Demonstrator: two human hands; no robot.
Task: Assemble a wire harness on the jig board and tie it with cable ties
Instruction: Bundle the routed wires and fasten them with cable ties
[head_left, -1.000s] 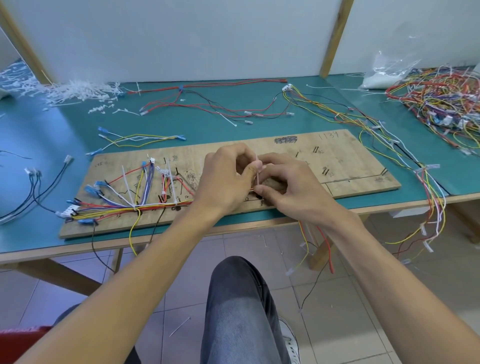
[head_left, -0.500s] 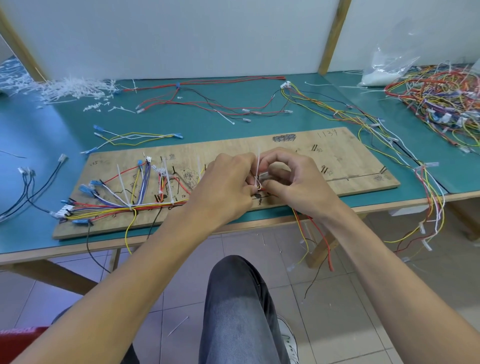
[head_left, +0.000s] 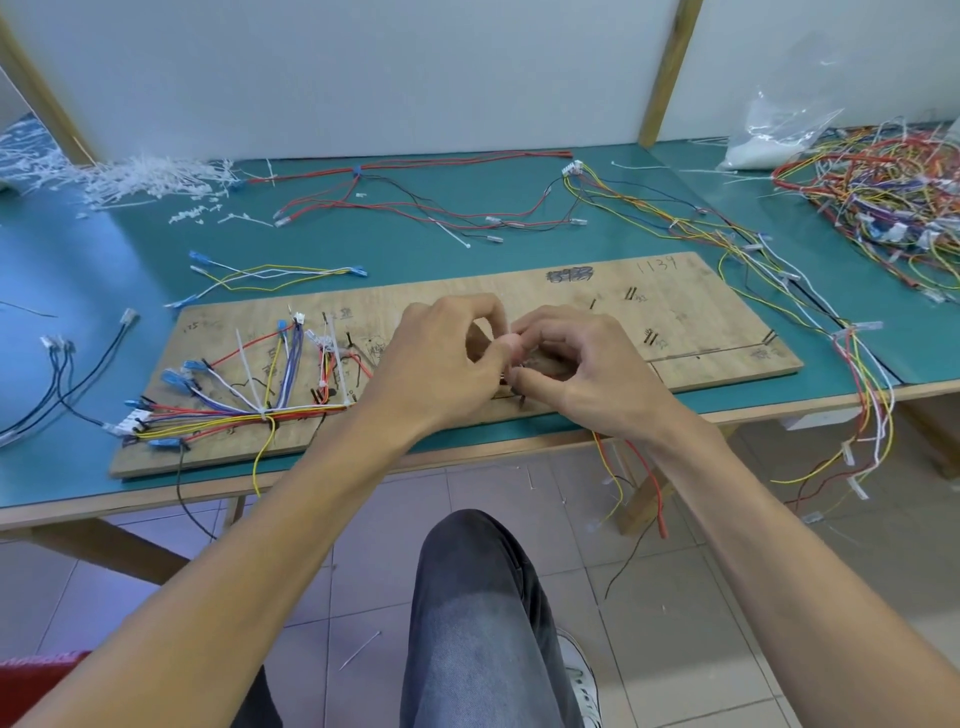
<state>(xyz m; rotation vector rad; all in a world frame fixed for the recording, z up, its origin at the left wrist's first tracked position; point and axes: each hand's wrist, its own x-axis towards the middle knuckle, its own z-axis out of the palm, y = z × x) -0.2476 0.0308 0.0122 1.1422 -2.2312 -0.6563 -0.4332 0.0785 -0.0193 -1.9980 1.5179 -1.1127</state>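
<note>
Your left hand (head_left: 441, 358) and right hand (head_left: 587, 369) pinch the wire bundle (head_left: 301, 410) with curled fingers, in the middle of the jig board (head_left: 675, 312). The wires look light and bendy, so hold them close together.

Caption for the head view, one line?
Left hand and right hand pinch a coloured wire bundle on the wooden jig board.

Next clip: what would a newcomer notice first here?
The left hand and right hand meet fingertip to fingertip over the jig board; what they pinch is hidden. Bright wires fan across its left end, and a tangled wire pile sits at far right.
</note>
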